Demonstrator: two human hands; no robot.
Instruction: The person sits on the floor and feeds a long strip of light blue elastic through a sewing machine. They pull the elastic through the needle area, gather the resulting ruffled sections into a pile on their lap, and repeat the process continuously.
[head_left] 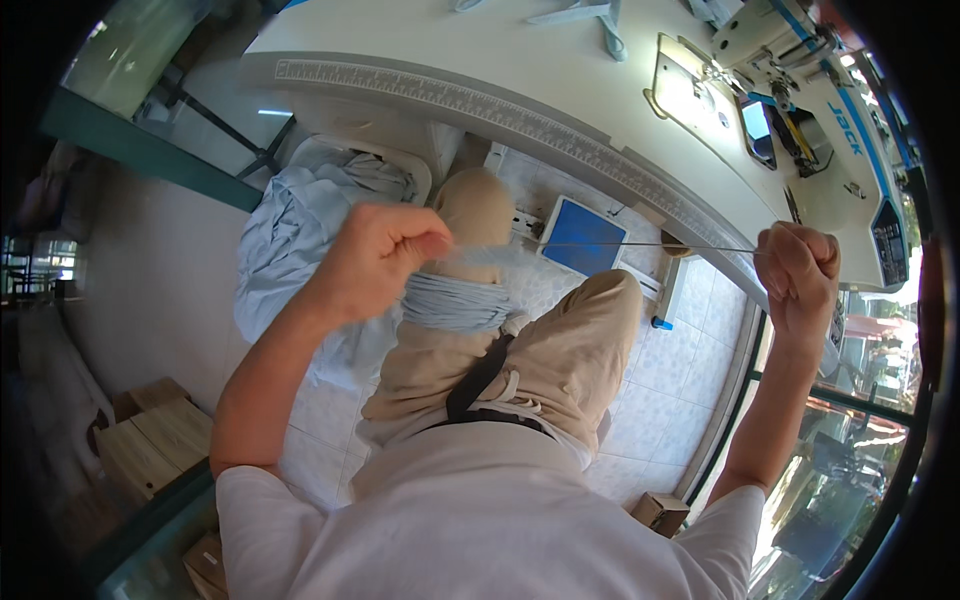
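My left hand [390, 255] is closed, its thumb and fingers pinching the end of a pale blue fabric strip [490, 256], which is smeared by motion. From that strip a thin dark rod or taut cord [650, 245] runs straight across to my right hand [800, 268]; which of the two it is I cannot tell. My right hand makes a fist round its far end, over the table's front edge. Both hands are held wide apart above my lap. Below the left one, a bundle of light blue fabric strips [456, 302] lies across my left thigh.
A white sewing table [480, 50] with a ruler [450, 100] along its edge spans the front. The sewing machine [850, 150] stands at its right. Light blue cloth [290, 240] is heaped at left. A blue pedal [585, 235] and a cardboard box [660, 513] are on the floor.
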